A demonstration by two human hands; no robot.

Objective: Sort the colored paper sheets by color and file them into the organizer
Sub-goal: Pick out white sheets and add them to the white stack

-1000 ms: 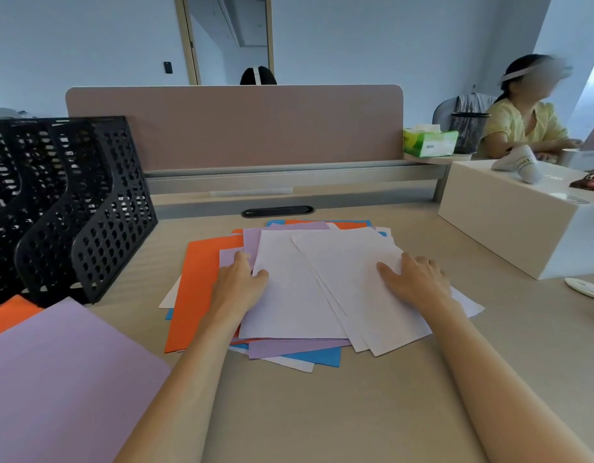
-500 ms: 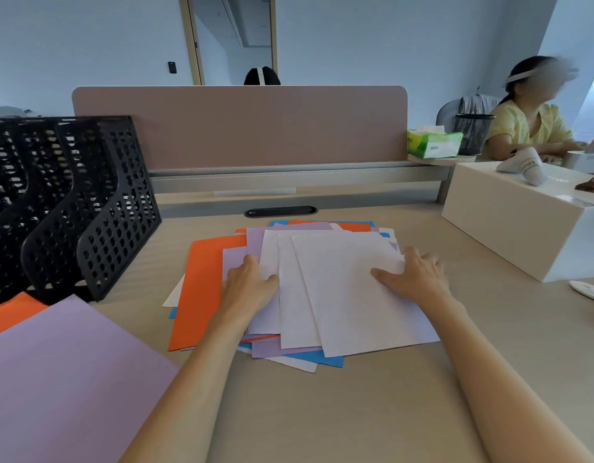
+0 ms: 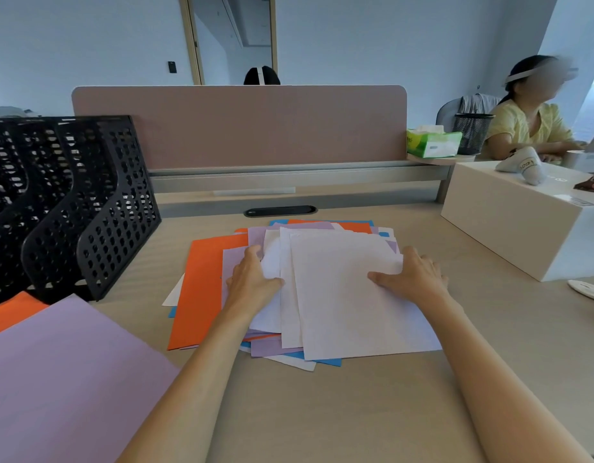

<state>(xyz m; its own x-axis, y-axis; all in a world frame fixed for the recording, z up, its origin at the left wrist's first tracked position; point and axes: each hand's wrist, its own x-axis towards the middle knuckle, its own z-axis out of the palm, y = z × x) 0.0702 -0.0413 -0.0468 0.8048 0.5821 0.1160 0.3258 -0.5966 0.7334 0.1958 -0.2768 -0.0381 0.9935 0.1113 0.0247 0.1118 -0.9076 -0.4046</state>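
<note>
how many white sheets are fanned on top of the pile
3: the top sheet at right, a second showing as a strip left of it, a third farthest left. White edges low in the pile suggest more are hidden.

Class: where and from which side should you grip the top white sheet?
Pinch the top white sheet at its near right corner, coming from the right: it juts past the mixed pile onto the desk, so it should lift alone. The right hand is nearest.
</note>
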